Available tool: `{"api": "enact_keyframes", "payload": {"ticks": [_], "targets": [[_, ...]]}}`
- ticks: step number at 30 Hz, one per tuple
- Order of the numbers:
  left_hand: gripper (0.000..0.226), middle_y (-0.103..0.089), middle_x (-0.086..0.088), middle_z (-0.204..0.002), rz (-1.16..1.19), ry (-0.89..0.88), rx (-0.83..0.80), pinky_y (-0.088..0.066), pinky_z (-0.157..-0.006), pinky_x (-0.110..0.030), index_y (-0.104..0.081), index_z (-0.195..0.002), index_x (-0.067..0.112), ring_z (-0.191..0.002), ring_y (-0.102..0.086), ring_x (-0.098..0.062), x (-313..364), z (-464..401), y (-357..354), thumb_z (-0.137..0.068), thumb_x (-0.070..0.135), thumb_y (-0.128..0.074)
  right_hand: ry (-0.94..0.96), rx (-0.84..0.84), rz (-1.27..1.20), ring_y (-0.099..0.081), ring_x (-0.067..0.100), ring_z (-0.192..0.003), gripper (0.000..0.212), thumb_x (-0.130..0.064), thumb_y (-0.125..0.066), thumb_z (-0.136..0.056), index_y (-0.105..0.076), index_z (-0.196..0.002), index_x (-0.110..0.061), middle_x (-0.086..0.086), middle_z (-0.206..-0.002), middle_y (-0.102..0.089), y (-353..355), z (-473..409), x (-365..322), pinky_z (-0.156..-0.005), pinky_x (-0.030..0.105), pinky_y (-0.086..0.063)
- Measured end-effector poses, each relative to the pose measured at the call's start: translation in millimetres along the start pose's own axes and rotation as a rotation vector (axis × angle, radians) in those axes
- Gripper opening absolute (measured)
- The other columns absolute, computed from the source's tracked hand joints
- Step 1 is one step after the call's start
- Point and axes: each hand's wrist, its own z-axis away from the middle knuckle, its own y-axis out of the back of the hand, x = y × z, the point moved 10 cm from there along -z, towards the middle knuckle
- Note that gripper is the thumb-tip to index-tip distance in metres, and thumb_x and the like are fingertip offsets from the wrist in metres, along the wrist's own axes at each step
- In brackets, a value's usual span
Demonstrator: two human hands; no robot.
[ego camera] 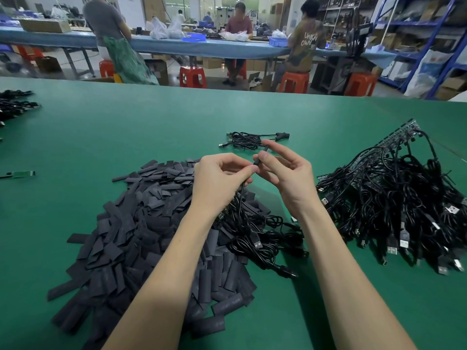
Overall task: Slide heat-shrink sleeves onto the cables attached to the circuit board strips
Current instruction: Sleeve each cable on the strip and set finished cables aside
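Observation:
A big heap of flat black heat-shrink sleeves (141,223) lies on the green table (126,127) under my left forearm. My left hand (219,180) pinches a thin black cable (241,195) that hangs down to a loose coil (262,236). My right hand (288,173) pinches a small black sleeve (261,155) at the cable's upper end, right against my left fingertips. At the right lies a large bundle of black cables (394,198) attached to circuit board strips (401,135).
A small coiled cable set (250,140) lies just beyond my hands. A lone green board piece (21,174) lies at the left, and more black cables (15,104) sit at the far left edge. People sit at a blue bench (177,45) behind.

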Motion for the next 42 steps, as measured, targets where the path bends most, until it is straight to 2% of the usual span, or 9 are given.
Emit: {"api": "enact_keyframes", "payload": {"ticks": [6,10,17,22,25,28,34,39,42], "targets": [[0.002,-0.078,0.004,-0.076,-0.049,0.019,-0.001,-0.063,-0.081,-0.039,-0.080,-0.084,0.023,-0.074,-0.077,-0.013,2,0,-4,-0.085,0.021,-0.081,-0.034,0.083,-0.025,-0.069,0.020,-0.074,0.022,-0.002,-0.072,-0.089,-0.073,-0.110,-0.010,0.013,-0.084,-0.074,4,0,2,-0.075,0.026,-0.059],[0.017,-0.077,0.014,-0.096,-0.341,0.089,-0.239,-0.053,-0.100,-0.031,-0.077,-0.098,0.038,-0.098,-0.069,-0.001,-5,1,-24,-0.082,0.044,-0.080,-0.087,0.252,-0.225,-0.070,0.017,-0.073,0.027,-0.002,-0.072,-0.090,-0.070,-0.117,-0.003,0.009,-0.081,-0.073,25,-1,0,-0.073,0.023,-0.059],[0.037,-0.077,-0.001,-0.094,-0.300,0.200,-0.277,-0.058,-0.088,-0.044,-0.059,-0.107,0.027,-0.085,-0.075,-0.022,-8,3,-33,-0.080,0.032,-0.085,-0.099,0.411,-0.350,-0.070,0.012,-0.065,0.031,-0.001,-0.070,-0.092,-0.065,-0.122,0.000,0.010,-0.083,-0.070,53,4,6,-0.077,0.026,-0.062],[0.025,-0.075,0.006,-0.092,-0.347,0.073,-0.283,-0.056,-0.073,-0.021,-0.065,-0.102,0.029,-0.077,-0.074,-0.004,23,-28,-38,-0.084,0.022,-0.082,-0.137,0.454,-0.411,-0.074,0.021,-0.081,0.036,-0.011,-0.066,-0.097,-0.054,-0.130,-0.006,0.017,-0.104,-0.072,69,-2,14,-0.074,0.027,-0.062],[0.023,-0.071,0.012,-0.088,-0.488,-0.086,-0.252,-0.047,-0.070,0.000,-0.074,-0.103,0.025,-0.077,-0.065,0.006,49,-70,-47,-0.082,0.019,-0.083,-0.256,0.494,-0.356,-0.072,0.032,-0.099,0.014,-0.018,-0.062,-0.100,-0.056,-0.109,-0.011,0.021,-0.117,-0.068,81,1,27,-0.071,0.030,-0.063],[0.024,-0.073,-0.001,-0.094,-0.648,-0.164,-0.283,-0.050,-0.079,-0.013,-0.077,-0.107,0.018,-0.082,-0.066,-0.009,49,-106,-69,-0.083,0.014,-0.080,-0.308,0.504,-0.306,-0.071,0.032,-0.102,0.009,-0.016,-0.058,-0.101,-0.055,-0.108,-0.012,0.017,-0.117,-0.070,87,6,34,-0.070,0.031,-0.063],[0.032,-0.061,-0.012,-0.122,-1.159,-0.174,-0.418,-0.047,-0.100,-0.036,-0.071,-0.124,0.021,-0.121,-0.056,-0.030,-26,-133,-97,-0.093,0.020,-0.070,-0.354,0.459,-0.250,-0.072,0.027,-0.090,0.008,-0.015,-0.056,-0.101,-0.058,-0.108,-0.011,0.012,-0.109,-0.074,85,6,42,-0.064,0.028,-0.061],[0.037,-0.060,-0.021,-0.121,-1.219,-0.074,-0.385,-0.046,-0.080,-0.042,-0.046,-0.126,0.005,-0.109,-0.059,-0.040,-63,-140,-96,-0.093,0.012,-0.063,-0.378,0.433,-0.243,-0.072,0.024,-0.082,0.008,-0.017,-0.059,-0.098,-0.061,-0.104,-0.011,0.009,-0.101,-0.076,82,4,48,-0.061,0.027,-0.059],[0.031,-0.061,-0.022,-0.119,-1.212,-0.045,-0.434,-0.049,-0.088,-0.044,-0.047,-0.118,0.005,-0.110,-0.057,-0.041,-70,-149,-97,-0.096,0.021,-0.061,-0.379,0.410,-0.240,-0.072,0.023,-0.078,0.009,-0.017,-0.062,-0.097,-0.062,-0.103,-0.010,0.007,-0.094,-0.076,78,3,50,-0.060,0.026,-0.058]]}}
